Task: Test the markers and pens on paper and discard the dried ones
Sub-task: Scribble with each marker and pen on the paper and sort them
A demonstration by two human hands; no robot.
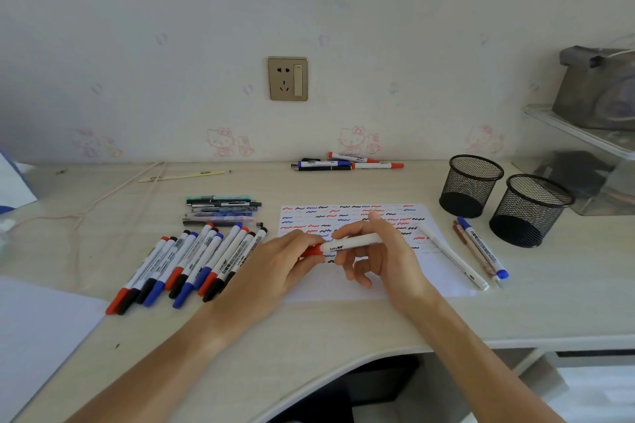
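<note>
Your left hand (275, 261) pinches the red cap while your right hand (378, 251) grips the white barrel of the red marker (347, 244), held level at frame centre. It hovers over the scribbled paper (443, 282), seemingly for uncapping or recapping around a test stroke.

Bare desk (309, 326) before paper (343, 288), marker row (192, 261) crowding left, mesh cups (498, 196) blocking right

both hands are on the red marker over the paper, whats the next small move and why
Probably pull the red cap off. The left hand pinches the red end of the red marker while the right hand grips its white barrel, held level just above the paper. No tip shows yet, so uncapping likely comes before a test squiggle.
</note>
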